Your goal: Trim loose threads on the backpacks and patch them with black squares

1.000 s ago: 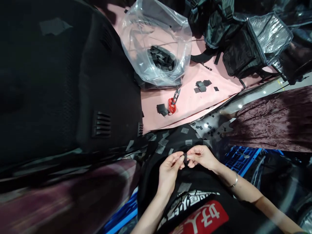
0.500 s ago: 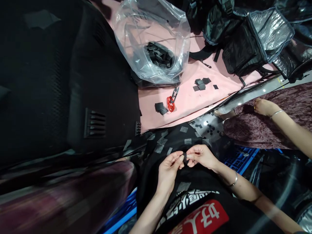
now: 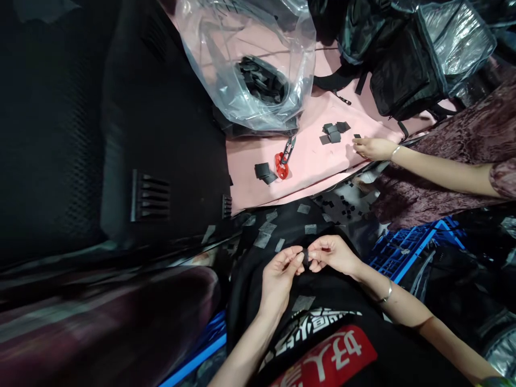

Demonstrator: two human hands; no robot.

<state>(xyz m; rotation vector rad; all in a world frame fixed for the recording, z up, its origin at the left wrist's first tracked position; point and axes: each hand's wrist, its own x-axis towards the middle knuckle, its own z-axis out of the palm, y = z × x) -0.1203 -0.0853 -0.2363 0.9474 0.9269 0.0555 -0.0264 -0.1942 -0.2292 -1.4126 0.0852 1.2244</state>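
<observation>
Over my lap, my left hand (image 3: 281,269) and my right hand (image 3: 331,255) pinch a small black square patch (image 3: 305,258) between their fingertips, one at each side of it. Pale thin film pieces (image 3: 263,239) lie scattered on the black cloth over my lap. On the pink surface (image 3: 245,196) in front of me rest thread snips (image 3: 284,159) with red handles. A small pile of black patches (image 3: 264,172) sits just left of the snips, and another pile (image 3: 332,132) lies farther right.
A clear plastic bag (image 3: 201,64) holding black pieces stands at the back. Large black fabric (image 3: 72,161) fills the left side. Black backpacks (image 3: 397,88) lie at the back right. A co-worker's hand (image 3: 374,148) touches a black patch at the right. Blue crates (image 3: 415,247) stand below.
The co-worker's arm has reached in from the right, and its hand is now at the single patch on the pink surface. My hands keep nearly the same pinch; the view has shifted slightly.
</observation>
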